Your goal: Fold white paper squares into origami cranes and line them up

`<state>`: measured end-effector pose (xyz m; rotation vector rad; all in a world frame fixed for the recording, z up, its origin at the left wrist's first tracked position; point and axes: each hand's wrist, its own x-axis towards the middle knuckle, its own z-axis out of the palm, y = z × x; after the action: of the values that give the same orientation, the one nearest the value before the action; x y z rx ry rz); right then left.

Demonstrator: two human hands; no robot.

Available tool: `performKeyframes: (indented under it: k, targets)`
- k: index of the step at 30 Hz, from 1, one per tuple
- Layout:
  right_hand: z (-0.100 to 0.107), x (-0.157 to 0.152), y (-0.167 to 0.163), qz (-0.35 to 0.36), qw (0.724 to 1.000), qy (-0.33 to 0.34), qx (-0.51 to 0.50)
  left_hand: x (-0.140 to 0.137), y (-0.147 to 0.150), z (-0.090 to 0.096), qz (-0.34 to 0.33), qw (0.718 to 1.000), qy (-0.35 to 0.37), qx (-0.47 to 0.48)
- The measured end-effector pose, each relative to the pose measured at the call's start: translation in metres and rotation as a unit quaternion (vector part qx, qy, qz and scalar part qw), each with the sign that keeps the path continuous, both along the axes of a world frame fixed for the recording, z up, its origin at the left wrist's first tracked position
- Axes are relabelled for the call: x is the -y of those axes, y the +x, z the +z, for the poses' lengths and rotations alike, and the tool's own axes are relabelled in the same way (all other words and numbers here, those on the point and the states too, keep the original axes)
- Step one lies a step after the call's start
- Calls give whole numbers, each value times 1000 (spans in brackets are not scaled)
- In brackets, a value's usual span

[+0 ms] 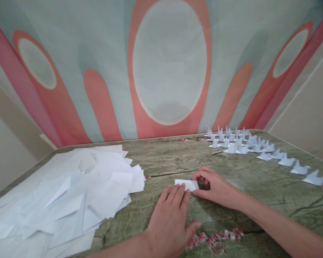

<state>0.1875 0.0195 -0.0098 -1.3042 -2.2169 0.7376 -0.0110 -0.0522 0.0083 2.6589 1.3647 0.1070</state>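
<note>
Sheets and paper birds flank a strip, left hand flat atop, right hand gripping its end.

Bench: wood-grain top, dark crack lines; pink blossom print shows near side, smaller patches along far edge. Backdrop rises behind, grey-green and coral, pale ovals. Plain walls flank it.

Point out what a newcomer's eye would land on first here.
First, probably the large pale oval with a coral-pink rim, upper middle of the grey-green backdrop. Then the spread heap of loose white paper covering the left of the wood-patterned table, and the folded white paper birds at its right. Between them, the left hand and right hand touch a small white paper rectangle.
</note>
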Motion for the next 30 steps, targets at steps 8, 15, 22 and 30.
performKeyframes:
  k: [8, 15, 22, 30]
  targets:
    - [-1, 0, 0, -5, 1000, 1, 1, 1, 0, -3, 20, 1000, -16, -2]
    - [-2, -1, 2, -2, 1000, -11, -12, 1, -1, -8, 26, 999, -18, 5]
    - [-2, 0, 0, 23, 999, -14, -31, 3, -3, -9, 26, 999, -24, 12]
    - [-6, 0, 1, 25, 999, -8, -35, -7, -2, -2, 16, 1000, 23, 5]
